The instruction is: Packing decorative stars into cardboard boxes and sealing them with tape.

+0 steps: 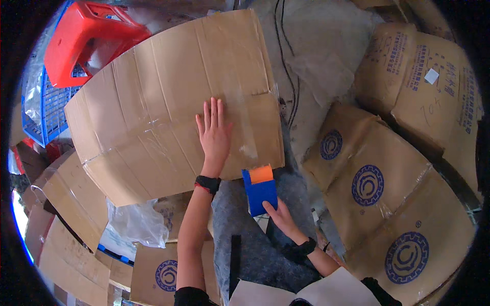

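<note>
Cardboard (153, 117) under left hand (214, 133) (flat, pressing).

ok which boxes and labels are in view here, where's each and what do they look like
Flattened cardboard box: centre, plain brown, clear tape strips, left hand flat on it.
Printed cartons: right side, brown with round blue emblems.
Upper-right cartons: brown, blue print, small white label.
Lower-left cartons: brown, one blue emblem.
Tape dispenser: blue with orange top, held by right hand.
</note>
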{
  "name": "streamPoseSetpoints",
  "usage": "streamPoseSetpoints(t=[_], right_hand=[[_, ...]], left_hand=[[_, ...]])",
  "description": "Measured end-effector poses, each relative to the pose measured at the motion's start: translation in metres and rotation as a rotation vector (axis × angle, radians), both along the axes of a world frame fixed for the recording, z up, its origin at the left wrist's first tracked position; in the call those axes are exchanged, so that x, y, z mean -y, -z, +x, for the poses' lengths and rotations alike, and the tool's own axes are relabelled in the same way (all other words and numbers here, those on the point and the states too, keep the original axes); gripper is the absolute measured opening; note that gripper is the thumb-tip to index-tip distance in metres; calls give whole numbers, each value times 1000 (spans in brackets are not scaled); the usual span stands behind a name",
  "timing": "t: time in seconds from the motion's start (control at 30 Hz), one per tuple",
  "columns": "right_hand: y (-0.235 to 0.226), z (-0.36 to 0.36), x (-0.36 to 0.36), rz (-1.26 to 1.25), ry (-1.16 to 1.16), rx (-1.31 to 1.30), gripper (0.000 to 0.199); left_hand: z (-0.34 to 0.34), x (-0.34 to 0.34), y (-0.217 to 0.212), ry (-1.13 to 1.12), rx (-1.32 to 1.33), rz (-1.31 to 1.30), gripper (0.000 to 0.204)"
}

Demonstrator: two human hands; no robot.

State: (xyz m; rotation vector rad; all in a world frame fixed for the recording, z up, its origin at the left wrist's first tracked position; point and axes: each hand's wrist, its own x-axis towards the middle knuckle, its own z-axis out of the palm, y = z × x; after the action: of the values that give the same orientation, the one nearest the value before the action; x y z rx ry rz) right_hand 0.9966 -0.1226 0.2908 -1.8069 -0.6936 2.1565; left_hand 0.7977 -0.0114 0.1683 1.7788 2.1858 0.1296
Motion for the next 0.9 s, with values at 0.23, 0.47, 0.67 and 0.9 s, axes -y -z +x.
streamPoseSetpoints(t=[0.23, 0.47, 0.67, 0.9], right_hand=[[5, 2, 0, -49, -86, 65, 34], [18, 14, -4, 33, -166, 116, 35], [8, 12, -16, -26, -159, 88, 34], [14, 17, -12, -26, -156, 108, 33]], left_hand=[[5, 0, 10, 13, -145, -28, 66], [9, 4, 14, -12, -133, -49, 68], [14, 7, 13, -43, -79, -109, 58], [17, 3, 20, -39, -125, -99, 63]])
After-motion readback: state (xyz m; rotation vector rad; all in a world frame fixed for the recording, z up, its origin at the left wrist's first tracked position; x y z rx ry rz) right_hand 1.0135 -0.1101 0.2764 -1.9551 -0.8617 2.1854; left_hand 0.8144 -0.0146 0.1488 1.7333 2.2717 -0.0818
